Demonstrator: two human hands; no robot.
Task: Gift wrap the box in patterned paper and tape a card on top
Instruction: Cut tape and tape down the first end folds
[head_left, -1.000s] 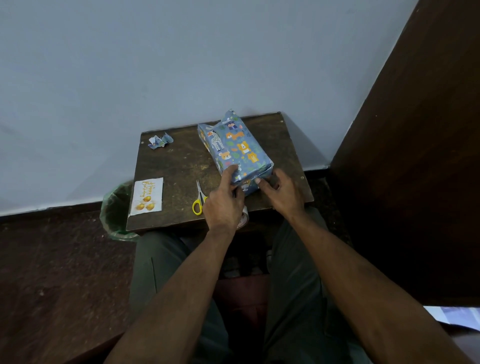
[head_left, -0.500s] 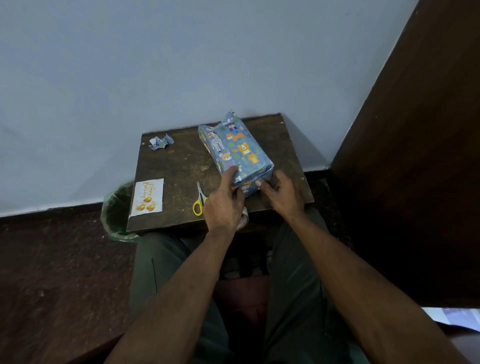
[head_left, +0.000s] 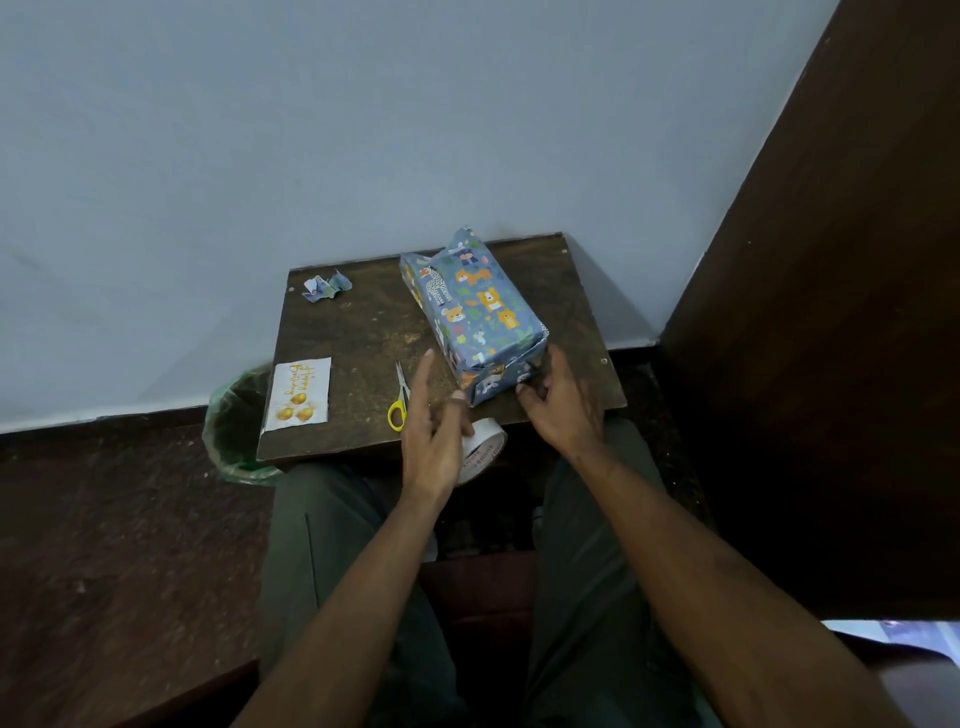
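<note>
Left hand (head_left: 434, 441): fingers (head_left: 427, 366) released and spread, index pointing up-frame, no longer on the box; half a second ago its thumb and fingers were pressed to the near end flap. Now it hangs over the tape roll (head_left: 483, 449), which sits at the bench's near edge, partly hidden under the palm; can't tell if the hand touches the roll. Right hand (head_left: 563, 402): fingers curled, tips against the near right corner of the wrapped box (head_left: 475, 312), same spot as before, thumb beside the end flap. Box lies at frame centre, right half of the bench (head_left: 358, 338), long axis running diagonally up-left, fully covered in blue animal-print paper, far end paper bunched up into a peak; it hasn't shifted. Scissors (head_left: 399, 397) with yellow handles lie just left of the left hand, unmoved. Card (head_left: 301, 395), white with gold lettering, lies at the bench's lower left corner, well apart from the box, not taped on. Paper scrap (head_left: 326, 287) at the bench's upper left. Green-lined bin (head_left: 234, 421) on the floor at the bench's left edge.
</note>
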